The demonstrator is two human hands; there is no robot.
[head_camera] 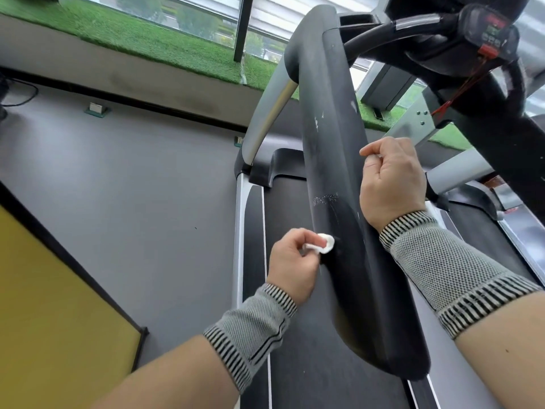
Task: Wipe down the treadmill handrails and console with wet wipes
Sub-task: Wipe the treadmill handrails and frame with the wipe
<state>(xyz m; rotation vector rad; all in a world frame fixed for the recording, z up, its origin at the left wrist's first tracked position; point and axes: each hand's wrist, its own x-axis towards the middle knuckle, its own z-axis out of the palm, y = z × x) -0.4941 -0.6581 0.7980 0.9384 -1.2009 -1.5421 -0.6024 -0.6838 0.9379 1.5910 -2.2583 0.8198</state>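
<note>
At nine o'clock lies a yellow floor mat [53, 305] with a dark border on the grey floor [132, 187]. Toward the centre, the left hand [290, 265] has its fingers [287, 239] curled, pinching a small white folded wet wipe [323, 245] pressed against the left edge of the broad black padded treadmill handrail [333, 143]. At three o'clock of the handrail, the right hand [392, 184] curls its fingers around a small white scrap, touching the rail's right edge. At one o'clock sits the black console [492, 33] with red and green buttons.
</note>
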